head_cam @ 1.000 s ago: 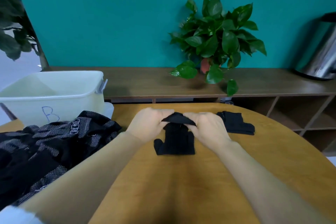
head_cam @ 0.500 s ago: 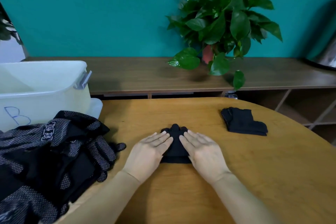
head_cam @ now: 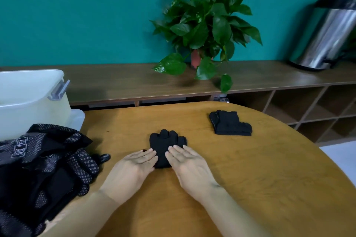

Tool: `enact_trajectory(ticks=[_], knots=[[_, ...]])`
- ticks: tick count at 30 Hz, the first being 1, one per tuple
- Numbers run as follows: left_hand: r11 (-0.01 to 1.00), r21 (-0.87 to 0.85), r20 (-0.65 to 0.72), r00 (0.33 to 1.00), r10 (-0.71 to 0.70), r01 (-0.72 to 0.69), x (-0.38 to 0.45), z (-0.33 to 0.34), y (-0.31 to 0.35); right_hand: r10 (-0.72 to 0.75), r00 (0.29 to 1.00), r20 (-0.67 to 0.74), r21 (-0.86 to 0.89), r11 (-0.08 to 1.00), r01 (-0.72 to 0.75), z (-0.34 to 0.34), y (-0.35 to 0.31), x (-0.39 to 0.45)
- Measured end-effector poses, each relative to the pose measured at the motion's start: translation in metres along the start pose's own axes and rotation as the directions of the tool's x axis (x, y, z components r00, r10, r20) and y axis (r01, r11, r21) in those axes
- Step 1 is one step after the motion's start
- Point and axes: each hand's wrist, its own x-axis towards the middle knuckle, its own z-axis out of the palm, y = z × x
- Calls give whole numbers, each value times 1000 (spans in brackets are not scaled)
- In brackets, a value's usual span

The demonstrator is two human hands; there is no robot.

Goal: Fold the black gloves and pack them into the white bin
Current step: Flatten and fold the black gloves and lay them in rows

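Observation:
A folded black glove [head_cam: 165, 143] lies flat in the middle of the round wooden table [head_cam: 260, 175]. My left hand [head_cam: 133, 169] presses on its near left edge with straight fingers. My right hand [head_cam: 189, 165] lies flat beside it, fingertips on the glove's near right edge. A second folded black glove [head_cam: 230, 123] sits farther back to the right, untouched. A heap of black dotted gloves [head_cam: 44, 167] covers the table's left side. The white bin [head_cam: 28, 100] stands behind that heap at the far left.
A long wooden shelf unit [head_cam: 269, 81] runs behind the table, carrying a potted green plant [head_cam: 204, 25] and a steel canister [head_cam: 325, 36] at the right. The table's right edge curves away toward the floor.
A second ago both hands were folding the glove's top over. They then flattened on it and have slid toward me, uncovering more of the folded glove.

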Motion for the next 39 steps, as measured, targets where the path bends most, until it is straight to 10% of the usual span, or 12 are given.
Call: enact_trajectory(ticks=[21,39], knots=[[997,-21,-61,995,-82,81,129,68,15,222,961,-165,-129,961,-244,30,120,15],[953,23,-32,953,-301,302,-66,-93,56,-13,967,-254,-63,998,-3,-56,-62,-12]])
